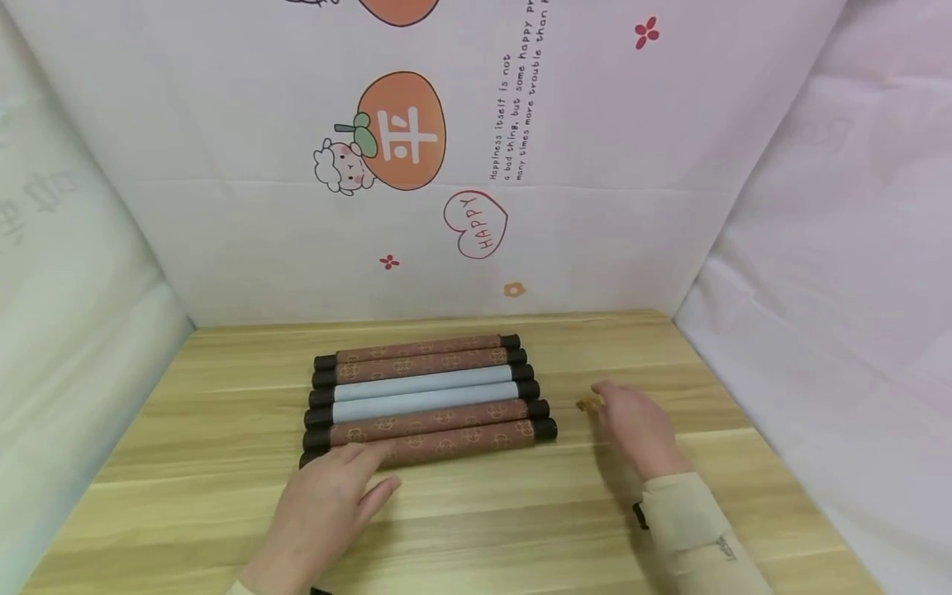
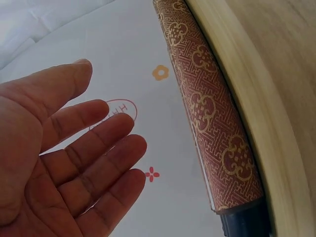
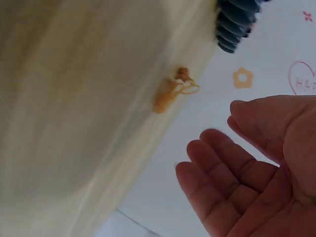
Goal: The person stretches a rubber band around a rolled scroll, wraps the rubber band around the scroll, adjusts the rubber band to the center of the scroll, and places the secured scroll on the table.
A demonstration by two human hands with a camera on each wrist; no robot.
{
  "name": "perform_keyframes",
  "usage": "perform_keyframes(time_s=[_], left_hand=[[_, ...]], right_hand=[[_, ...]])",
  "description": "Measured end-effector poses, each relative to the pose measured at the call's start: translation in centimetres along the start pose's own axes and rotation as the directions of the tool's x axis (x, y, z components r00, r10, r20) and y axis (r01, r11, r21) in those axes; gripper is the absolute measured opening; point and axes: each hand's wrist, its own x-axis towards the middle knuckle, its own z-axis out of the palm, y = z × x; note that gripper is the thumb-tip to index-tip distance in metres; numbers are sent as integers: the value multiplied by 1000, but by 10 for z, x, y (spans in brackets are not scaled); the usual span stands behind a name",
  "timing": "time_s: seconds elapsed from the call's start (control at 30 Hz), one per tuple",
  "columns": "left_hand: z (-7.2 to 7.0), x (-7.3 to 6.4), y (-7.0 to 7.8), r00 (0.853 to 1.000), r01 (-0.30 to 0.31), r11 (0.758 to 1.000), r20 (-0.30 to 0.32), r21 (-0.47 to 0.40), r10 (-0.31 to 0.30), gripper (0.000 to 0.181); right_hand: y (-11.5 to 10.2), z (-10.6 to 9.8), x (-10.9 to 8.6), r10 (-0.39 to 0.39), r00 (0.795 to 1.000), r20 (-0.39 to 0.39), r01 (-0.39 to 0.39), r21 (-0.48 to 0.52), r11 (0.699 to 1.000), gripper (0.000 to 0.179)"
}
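Several rolled scrolls with black end knobs lie side by side on the table. The front scroll (image 1: pixel 476 440) is brown with gold flower patterns, and a pale blue scroll (image 1: pixel 424 404) lies among the middle ones. My left hand (image 1: pixel 327 496) is over the front scroll's left end in the head view, covering part of it. In the left wrist view its fingers are loosely bent with nothing in the palm. My right hand (image 1: pixel 635 426) is beside a small orange-yellow piece with a thin loop (image 3: pixel 170 94), which looks blurred. The right palm holds nothing.
The wooden table (image 1: pixel 476 529) meets a white printed cloth backdrop (image 1: pixel 595 165) behind the scrolls. White cloth sides (image 1: pixel 833 289) stand at left and right. Black scroll ends (image 3: pixel 234 24) show at the top of the right wrist view.
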Motion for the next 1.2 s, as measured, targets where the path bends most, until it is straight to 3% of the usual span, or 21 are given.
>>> perform_keyframes(time_s=[0.37,0.63,0.9,1.2], left_hand=[[-2,-1,11,996,40,999,84,11,-40,38],[-3,-3,17,987,67,998,143,-2,-66,37],[-1,-4,21,986,57,998,155,-19,-53,39],[1,-6,21,990,52,998,130,-21,-49,41]], right_hand=[[9,13,8,54,998,29,-53,-26,998,23],[11,13,19,60,996,59,-59,-13,998,37],[11,18,30,71,987,145,-70,-10,997,38],[16,18,35,82,989,121,-76,-51,996,23]])
